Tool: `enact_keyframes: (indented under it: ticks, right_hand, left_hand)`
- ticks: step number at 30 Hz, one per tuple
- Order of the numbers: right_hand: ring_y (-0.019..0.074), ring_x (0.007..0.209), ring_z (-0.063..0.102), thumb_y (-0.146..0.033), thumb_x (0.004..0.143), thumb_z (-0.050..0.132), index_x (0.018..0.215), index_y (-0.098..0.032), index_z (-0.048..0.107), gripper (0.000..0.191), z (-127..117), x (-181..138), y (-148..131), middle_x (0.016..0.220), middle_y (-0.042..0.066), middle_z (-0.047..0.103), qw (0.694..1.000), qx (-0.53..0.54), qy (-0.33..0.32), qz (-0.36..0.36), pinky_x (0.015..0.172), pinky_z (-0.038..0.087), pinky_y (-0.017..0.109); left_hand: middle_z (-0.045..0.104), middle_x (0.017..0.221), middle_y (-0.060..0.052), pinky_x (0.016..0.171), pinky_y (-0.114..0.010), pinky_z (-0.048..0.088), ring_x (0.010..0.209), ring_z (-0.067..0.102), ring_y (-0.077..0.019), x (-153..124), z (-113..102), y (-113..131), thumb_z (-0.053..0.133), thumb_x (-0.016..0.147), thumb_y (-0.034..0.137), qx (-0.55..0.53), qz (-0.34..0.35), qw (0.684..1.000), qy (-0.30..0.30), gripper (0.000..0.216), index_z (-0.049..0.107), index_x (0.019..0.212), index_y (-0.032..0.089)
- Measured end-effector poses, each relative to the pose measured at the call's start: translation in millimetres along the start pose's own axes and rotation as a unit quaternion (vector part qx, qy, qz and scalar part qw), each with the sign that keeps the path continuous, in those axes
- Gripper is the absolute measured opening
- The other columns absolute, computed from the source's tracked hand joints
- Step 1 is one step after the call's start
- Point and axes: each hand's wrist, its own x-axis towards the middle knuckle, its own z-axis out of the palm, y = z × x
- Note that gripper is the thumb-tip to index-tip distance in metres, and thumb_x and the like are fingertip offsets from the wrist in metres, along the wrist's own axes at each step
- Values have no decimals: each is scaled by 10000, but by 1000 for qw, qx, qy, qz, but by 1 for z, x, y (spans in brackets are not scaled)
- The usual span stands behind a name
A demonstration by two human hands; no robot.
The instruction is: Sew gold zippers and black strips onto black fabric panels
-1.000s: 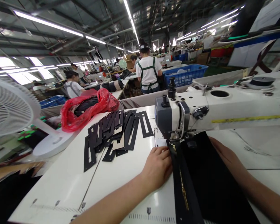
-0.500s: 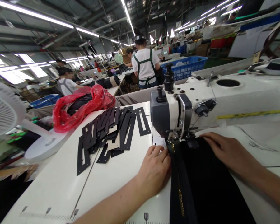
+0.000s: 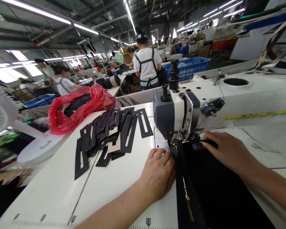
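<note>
A black fabric piece (image 3: 214, 190) lies under the presser foot of a sewing machine (image 3: 165, 111) and hangs toward me. Along its left side runs a zipper (image 3: 187, 197) with gold teeth. My left hand (image 3: 158, 173) is closed at the left edge of the zipper strip, just in front of the foot; its fingers are curled and the fingertips partly hidden. To the right of the foot, my right hand (image 3: 225, 151) pinches the far edge of the fabric between thumb and fingers, with a bit of the edge folded up. The needle is too small to make out.
Several black slotted strips (image 3: 105, 133) lie piled on the white table (image 3: 124, 187), left of the machine. Behind them sits a red plastic bag (image 3: 59, 117) of dark material. A white fan (image 3: 26, 127) stands at the left. Co-workers and a blue basket (image 3: 188, 68) are beyond.
My right hand has closed on the fabric's far edge and lifted it slightly. The fabric's near part has swung a little to the right. My left hand stays about where it was.
</note>
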Motion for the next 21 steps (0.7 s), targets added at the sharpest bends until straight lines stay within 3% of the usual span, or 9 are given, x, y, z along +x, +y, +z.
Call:
enact_keyframes:
  ticks: [3,7,11,13,16,21]
  right_hand:
    - [216,649,582,-333,879,401,827,-192,574,229,-2,0,0,718,40,628,998,-56,-11,-10,580,429,331]
    - [292,820,581,-209,869,393,832,-126,605,231,-14,-2,-23,826,125,634,975,-161,111,-108,734,450,435]
    - [271,896,592,-255,893,435,958,-74,619,267,-14,-18,-50,982,159,639,976,-121,148,-103,781,482,405]
    - [265,931,597,-278,901,440,983,-79,624,284,-9,-26,-58,1020,154,635,982,-73,147,-96,790,500,403]
    - [265,1096,540,-258,908,424,1086,-90,607,306,-2,-31,-67,1160,149,594,983,-8,116,-141,913,478,430]
    - [268,1143,518,-158,893,338,1212,4,521,402,8,-28,-71,1238,201,536,980,12,35,-196,925,495,435]
  left_hand:
    - [600,1057,-92,855,-450,417,947,495,-246,0,2,1,453,833,177,-11,-7,1000,9,165,569,946,141]
    - [566,1085,-99,868,-437,442,974,501,-240,-3,5,-1,510,799,166,-69,-41,996,41,179,541,974,142]
    - [507,1180,-141,928,-421,463,1087,488,-241,-8,10,-5,524,794,150,-99,-65,990,82,306,491,1097,129]
    - [481,1252,-151,974,-421,451,1162,463,-246,-9,12,-7,525,807,151,-91,-45,992,76,356,478,1159,130]
    - [478,1300,-154,1024,-437,423,1213,449,-260,-9,13,-10,512,814,133,-65,-9,996,64,404,480,1217,126]
    - [537,1259,-174,1028,-433,428,1206,481,-262,-4,9,-12,447,861,137,-53,36,997,50,306,563,1142,94]
